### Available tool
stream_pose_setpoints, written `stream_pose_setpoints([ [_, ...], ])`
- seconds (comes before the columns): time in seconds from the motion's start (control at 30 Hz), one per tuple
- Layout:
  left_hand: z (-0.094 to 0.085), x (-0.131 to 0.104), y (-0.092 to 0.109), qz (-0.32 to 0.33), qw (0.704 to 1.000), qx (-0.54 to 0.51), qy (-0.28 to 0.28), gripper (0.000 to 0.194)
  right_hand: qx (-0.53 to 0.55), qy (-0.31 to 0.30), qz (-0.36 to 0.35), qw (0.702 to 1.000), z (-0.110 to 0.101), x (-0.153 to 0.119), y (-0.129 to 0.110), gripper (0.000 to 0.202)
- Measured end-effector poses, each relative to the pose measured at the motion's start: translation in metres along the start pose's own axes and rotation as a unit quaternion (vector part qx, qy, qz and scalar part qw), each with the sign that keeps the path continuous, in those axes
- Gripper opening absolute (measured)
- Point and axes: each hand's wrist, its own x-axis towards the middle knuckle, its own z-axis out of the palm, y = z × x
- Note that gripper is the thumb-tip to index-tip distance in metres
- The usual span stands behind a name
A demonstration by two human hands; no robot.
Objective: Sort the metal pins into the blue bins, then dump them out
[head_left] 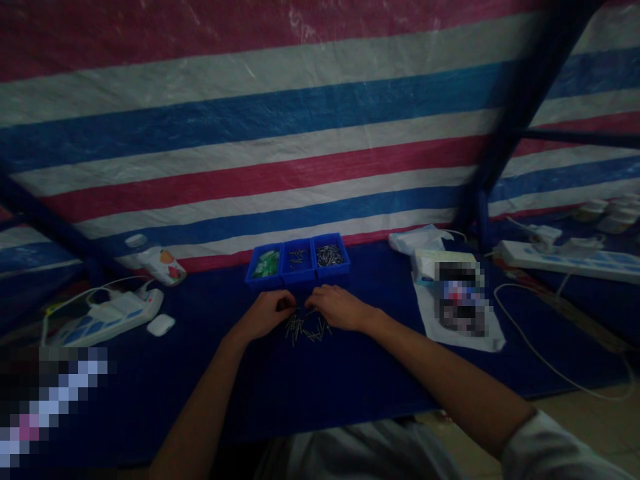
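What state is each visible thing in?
Left bin: green pieces inside
Middle bin: few metal pieces
Right bin: many metal pieces
Loose metal pieces: scattered
Bottle: cap seemingly on
White case: looks closed
Left power strip: plugs in
Right power strip: plugs in
Left hand: fingers curled
Right hand: fingers curled

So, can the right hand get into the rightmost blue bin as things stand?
Probably yes: the right hand is just on the near side of the rightmost blue bin, whose top is open, with nothing visible standing between.
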Motion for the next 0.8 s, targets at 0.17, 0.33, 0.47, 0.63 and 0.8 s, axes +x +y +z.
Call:
stream_pose_setpoints([
  [0.17,0.0,0.0,0.001,-0.003,1.0,-0.009,-0.001,0.013,0.044,-0.001,-0.012,0.999,-0.002,-0.001,0.001,0.034],
  [0.33,0.0,0.0,0.001,-0.004,1.0,-0.012,-0.006,0.017,0.098,0.024,-0.006,0.995,-0.003,0.0,0.004,0.041],
  [0.47,0.0,0.001,0.002,0.002,1.0,-0.012,-0.007,0.018,0.118,0.038,-0.007,0.992,-0.003,0.001,0.004,0.041],
  [0.63,0.0,0.0,0.001,0.005,1.0,0.003,-0.001,0.018,0.161,0.087,-0.014,0.983,-0.006,0.004,0.001,0.031],
  [0.8,0.001,0.001,-0.001,0.01,1.0,0.015,0.004,0.019,0.4,0.158,0.103,0.897,-0.009,0.012,-0.004,0.014],
])
